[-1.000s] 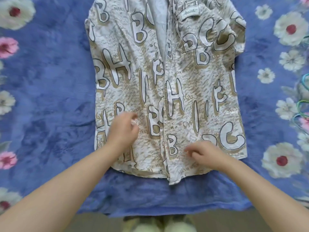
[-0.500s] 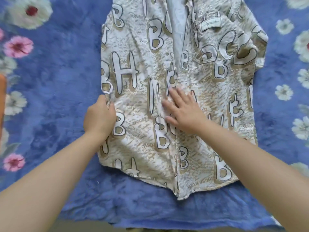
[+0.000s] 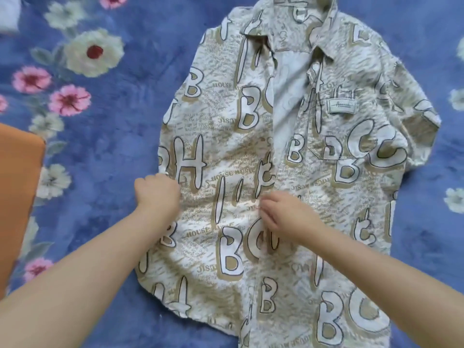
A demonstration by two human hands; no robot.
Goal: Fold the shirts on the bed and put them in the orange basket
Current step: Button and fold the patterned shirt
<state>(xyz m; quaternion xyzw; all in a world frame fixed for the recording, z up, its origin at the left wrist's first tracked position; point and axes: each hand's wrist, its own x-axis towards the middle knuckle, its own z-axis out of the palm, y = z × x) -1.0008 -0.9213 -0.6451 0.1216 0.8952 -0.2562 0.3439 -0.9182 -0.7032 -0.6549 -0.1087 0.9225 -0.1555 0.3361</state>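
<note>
A short-sleeved shirt (image 3: 296,156), cream with big tan and white letters, lies front up on the bed with its collar at the far end and its placket slightly open. My left hand (image 3: 157,194) is curled at the shirt's left side edge and grips the fabric there; its fingertips are hidden. My right hand (image 3: 283,214) sits on the middle of the shirt, fingers bent, pinching the cloth at the placket. A corner of the orange basket (image 3: 17,197) shows at the left edge of the view.
A blue plush blanket (image 3: 113,151) with white and pink flowers covers the bed all around the shirt. A white object (image 3: 8,13) peeks in at the top left corner.
My right hand has gone from lying flat with spread fingers to bent fingers at the placket. My left hand stays at the shirt's left edge. The view has shifted, bringing in collar and basket.
</note>
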